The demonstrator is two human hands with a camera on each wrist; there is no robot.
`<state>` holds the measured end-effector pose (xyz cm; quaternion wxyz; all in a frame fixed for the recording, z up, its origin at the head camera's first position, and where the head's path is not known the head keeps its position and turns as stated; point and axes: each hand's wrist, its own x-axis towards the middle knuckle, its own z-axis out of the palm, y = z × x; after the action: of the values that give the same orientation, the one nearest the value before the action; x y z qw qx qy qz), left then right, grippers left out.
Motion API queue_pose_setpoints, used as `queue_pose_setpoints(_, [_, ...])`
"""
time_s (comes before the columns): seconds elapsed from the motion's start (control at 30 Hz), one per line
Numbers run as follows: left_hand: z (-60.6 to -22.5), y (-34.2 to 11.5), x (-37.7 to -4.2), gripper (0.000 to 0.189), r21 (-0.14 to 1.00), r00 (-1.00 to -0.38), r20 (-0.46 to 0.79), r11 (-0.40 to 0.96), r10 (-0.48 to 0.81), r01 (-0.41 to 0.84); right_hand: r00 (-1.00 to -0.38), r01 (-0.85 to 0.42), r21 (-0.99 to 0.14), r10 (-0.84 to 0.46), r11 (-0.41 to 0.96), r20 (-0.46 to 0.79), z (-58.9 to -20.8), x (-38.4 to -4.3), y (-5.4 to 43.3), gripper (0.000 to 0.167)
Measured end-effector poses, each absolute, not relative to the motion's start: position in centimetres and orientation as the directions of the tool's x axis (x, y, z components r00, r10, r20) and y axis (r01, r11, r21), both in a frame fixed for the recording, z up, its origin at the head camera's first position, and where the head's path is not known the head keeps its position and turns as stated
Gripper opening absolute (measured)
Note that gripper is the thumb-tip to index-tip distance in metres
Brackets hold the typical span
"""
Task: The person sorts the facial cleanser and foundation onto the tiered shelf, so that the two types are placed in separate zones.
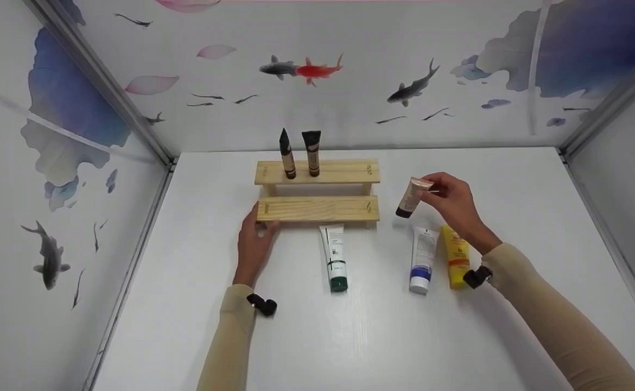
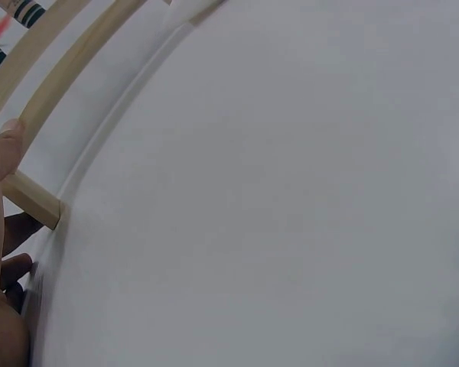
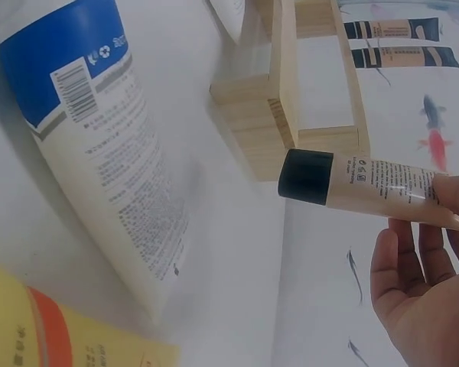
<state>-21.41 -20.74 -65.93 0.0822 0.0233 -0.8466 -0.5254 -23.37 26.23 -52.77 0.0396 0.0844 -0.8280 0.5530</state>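
My right hand [image 1: 453,198] pinches a small beige tube with a black cap [image 1: 411,196] by its flat end, cap pointing down, above the table right of the wooden rack [image 1: 317,208]. In the right wrist view the thumb and fingers hold that beige tube [image 3: 382,183] at its crimped end. At the rack's lower left end, my left hand [image 1: 253,241] grips the lower step, thumb at the front edge. The left wrist view shows the thumb [image 2: 6,149] on the wood, other fingers partly hidden. Two dark-and-beige tubes [image 1: 287,157] stand upright on the upper step.
A white tube with a green cap [image 1: 336,258] lies in front of the rack. To the right lie a white-and-blue tube [image 1: 423,260] and a yellow tube [image 1: 457,258], the latter beneath the right forearm. Printed wall panels [image 1: 361,108] enclose the white table [image 1: 317,342].
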Motion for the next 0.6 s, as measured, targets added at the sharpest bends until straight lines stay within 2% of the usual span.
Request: queue_pose_setpoints(0.6, [-66.0, -20.8, -21.5, 0.089, 0.884, -0.983, 0.144, 0.462, -0.116, 0.074, -0.973, -0.229, -0.893, -0.111, 0.387, 0.201, -50.2, -25.6, 25.3, 0.029])
